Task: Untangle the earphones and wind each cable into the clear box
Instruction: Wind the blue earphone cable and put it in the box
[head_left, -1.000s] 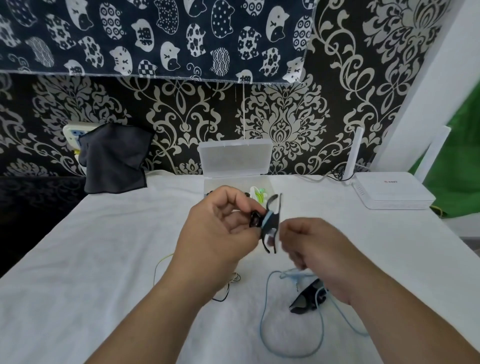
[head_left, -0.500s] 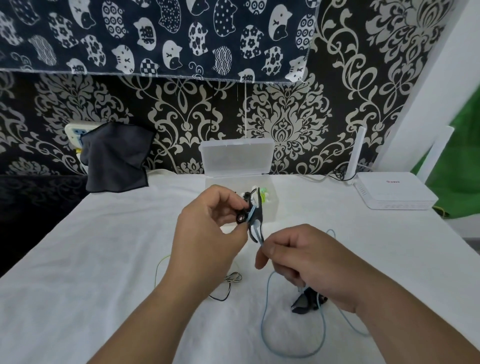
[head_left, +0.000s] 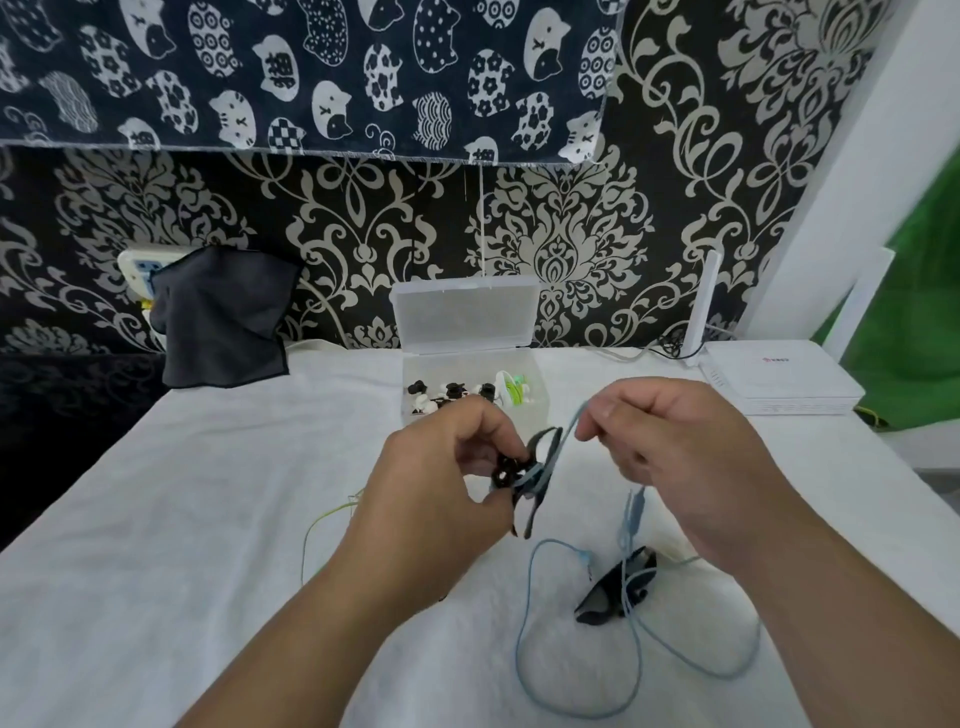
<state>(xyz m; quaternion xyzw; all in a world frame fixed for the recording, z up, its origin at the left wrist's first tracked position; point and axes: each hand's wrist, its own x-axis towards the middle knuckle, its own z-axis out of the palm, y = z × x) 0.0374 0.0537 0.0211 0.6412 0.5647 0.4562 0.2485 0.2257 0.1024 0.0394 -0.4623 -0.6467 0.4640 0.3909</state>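
**Q:** Centre of frame: what do the two hands hold?

**A:** On my monitor the left hand (head_left: 441, 483) sits just left of centre. Its fingers are curled, and thumb and fingertips pinch a black clip (head_left: 524, 478) that has turns of the blue cable (head_left: 519, 639) wrapped round it. The right hand (head_left: 691, 467) is just right of centre and slightly higher. Its thumb and forefinger pinch one strand of the same cable, which runs slanting down to the clip, and its other fingers are bent inward. The two hands are near each other but do not touch.

**Q:** Where does the rest of the cable lie?

**A:** It falls below the right hand in loose loops on the white cloth (head_left: 208, 519), at lower centre-right of the frame. There it crosses a second black clip (head_left: 618, 587) lying flat. A thin yellow-green cable (head_left: 311, 530) shows at the left hand's left edge, and that hand and forearm hide most of it.

**Q:** And the box?

**A:** The clear box (head_left: 537, 395) stands above the hands at upper centre, with its lid (head_left: 465, 317) raised against the patterned wall. Inside I see wound earphones (head_left: 452, 395) in black and white, plus one green coil at the right end. A dark cloth (head_left: 223, 317) hangs at the left edge, and a white router (head_left: 779, 384) sits at the right.
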